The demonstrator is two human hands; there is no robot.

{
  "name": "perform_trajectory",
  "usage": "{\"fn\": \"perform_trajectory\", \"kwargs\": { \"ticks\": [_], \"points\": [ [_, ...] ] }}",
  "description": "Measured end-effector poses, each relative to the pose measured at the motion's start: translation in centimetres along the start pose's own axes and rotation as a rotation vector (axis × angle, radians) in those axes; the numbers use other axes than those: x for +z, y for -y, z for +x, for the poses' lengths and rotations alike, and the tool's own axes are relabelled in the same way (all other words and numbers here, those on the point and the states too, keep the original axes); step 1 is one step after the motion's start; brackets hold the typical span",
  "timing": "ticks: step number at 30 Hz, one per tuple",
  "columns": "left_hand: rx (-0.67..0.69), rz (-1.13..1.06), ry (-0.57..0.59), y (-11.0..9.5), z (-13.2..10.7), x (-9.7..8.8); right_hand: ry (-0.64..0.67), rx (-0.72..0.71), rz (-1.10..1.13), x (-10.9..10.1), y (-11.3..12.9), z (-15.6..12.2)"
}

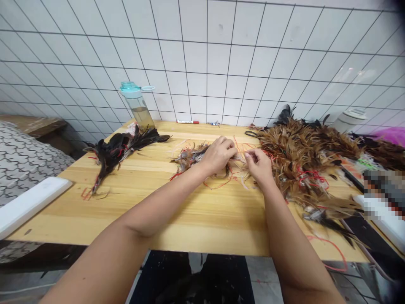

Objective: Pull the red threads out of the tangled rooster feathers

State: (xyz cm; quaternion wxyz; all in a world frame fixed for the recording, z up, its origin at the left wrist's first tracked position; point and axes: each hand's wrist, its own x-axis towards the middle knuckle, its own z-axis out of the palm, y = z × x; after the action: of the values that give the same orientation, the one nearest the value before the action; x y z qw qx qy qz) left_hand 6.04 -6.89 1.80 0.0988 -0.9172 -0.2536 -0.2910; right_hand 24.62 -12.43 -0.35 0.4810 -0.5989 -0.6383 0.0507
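Note:
My left hand (219,155) is curled shut on a small bundle of grey-brown feathers (189,157) lying on the wooden table (152,198). Just to its right, my right hand (260,165) pinches a thin red thread (241,148) that runs between the two hands. More loose red thread (218,184) trails on the table under my left wrist. A big heap of brown feathers (300,156) lies right beside my right hand.
A bunch of black feathers with red thread (117,147) lies at the left. A clear water bottle with a teal lid (138,105) stands at the back left, a red marker (187,122) by the tiled wall. A white container (349,119) and pink feathers (392,135) sit far right.

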Motion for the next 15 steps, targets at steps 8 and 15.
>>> {"fn": "perform_trajectory", "kwargs": {
  "ticks": [8,15],
  "points": [
    [0.051,0.063,0.004,0.4,-3.3,-2.5,0.366,0.015,0.294,2.3,1.5,-0.9],
    [-0.273,-0.327,-0.19,0.2,-4.3,-2.3,0.357,0.427,0.842,4.7,2.6,-2.2]
  ]
}}
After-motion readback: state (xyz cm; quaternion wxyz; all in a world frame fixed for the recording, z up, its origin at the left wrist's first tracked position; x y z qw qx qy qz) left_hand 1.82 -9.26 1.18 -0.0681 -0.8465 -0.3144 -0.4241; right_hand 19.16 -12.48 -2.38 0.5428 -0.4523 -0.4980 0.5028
